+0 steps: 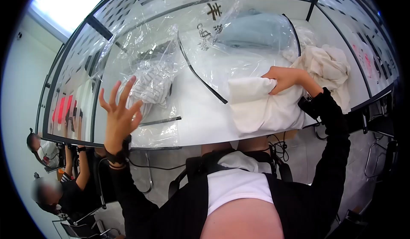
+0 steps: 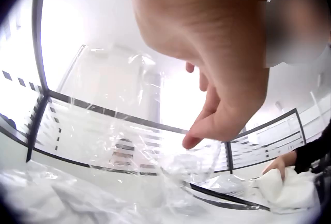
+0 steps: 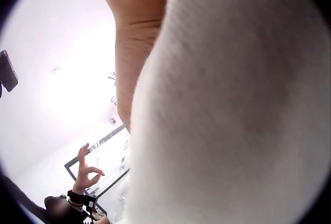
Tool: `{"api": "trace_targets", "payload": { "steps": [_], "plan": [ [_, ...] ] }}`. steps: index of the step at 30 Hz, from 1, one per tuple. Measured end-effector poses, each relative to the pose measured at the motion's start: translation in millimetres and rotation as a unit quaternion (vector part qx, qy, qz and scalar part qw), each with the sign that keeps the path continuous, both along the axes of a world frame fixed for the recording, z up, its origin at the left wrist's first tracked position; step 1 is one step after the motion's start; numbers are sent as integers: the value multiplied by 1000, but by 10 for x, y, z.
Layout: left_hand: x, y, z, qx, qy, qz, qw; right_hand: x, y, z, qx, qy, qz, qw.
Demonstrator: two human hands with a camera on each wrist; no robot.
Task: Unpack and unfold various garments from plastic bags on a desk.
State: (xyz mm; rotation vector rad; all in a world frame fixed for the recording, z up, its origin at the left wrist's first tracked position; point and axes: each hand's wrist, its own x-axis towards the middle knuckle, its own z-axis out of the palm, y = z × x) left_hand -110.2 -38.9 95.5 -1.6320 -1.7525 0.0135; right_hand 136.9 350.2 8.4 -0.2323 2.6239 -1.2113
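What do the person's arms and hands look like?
Both arms have black sleeves, ending above the wrists. The left hand and right hand wear no gloves. The left wrist has a black strap and thin bands below it. A small black gadget sits at the right wrist.

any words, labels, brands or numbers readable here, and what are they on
Possibly "羊": the large dark character on or under the clear plastic; I cannot be sure.
Smaller dark characters beside it: too distorted to read.
Red marks at the right side panel: too blurred to tell whether they are writing.
No brand or number is readable.
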Motion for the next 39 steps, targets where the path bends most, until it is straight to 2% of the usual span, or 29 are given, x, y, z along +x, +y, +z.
{"api": "trace_targets", "payload": {
  "steps": [2,5,6,10,11,14,17,19,20,23,24,26,27,28,29,30,32,35,36,39],
  "plan": [
    [-150,-39,61,4,12,-13,1000,70,29,-7,-14,27,-10,1000],
    [-352,-104,107,122,36,-18,992,191,63,19,-24,66,-49,996],
    [-354,-116,149,122,46,19,991,248,104,-23,-27,94,-66,993],
    [-641,3,22,72,-3,14,997,540,179,100,-3,112,-178,978],
    [-646,69,23,86,38,-1,996,590,190,147,2,114,-205,972],
    [-498,361,122,133,145,-39,980,711,109,270,-90,138,-322,932],
    [-361,872,288,140,283,-152,936,804,148,282,-152,125,-415,888],
    [-168,1139,415,47,218,-146,964,863,174,167,-193,142,-473,848],
    [-118,1252,468,1,186,-143,972,890,206,110,-216,152,-469,843],
    [-141,1545,579,-90,-58,-56,993,1002,203,73,-259,186,-432,844],
    [-96,1695,577,40,-25,-161,986,1043,198,71,-266,193,-418,847],
    [-58,2008,737,83,-84,-188,975,1138,182,74,-278,202,-387,856],
    [-96,2140,819,56,-298,-168,938,1184,115,104,-306,198,-407,838],
    [-130,2251,893,27,-497,-140,856,1228,79,107,-319,197,-415,829],
    [-145,2333,981,-40,-328,-173,928,1282,13,117,-329,196,-418,824],
    [-140,2403,1083,-105,-144,-199,964,1343,-47,100,-333,196,-421,820],
    [-21,2449,1102,-110,75,-216,967,1452,-165,121,-343,201,-425,813],
    [536,2430,891,58,148,-206,965,1565,-360,213,-354,206,-418,811],
    [629,2445,844,100,201,-230,947,1562,-421,257,-358,204,-412,813],
    [994,2350,748,-41,293,-84,952,1604,-768,379,-374,199,-398,813]
  ]
}}
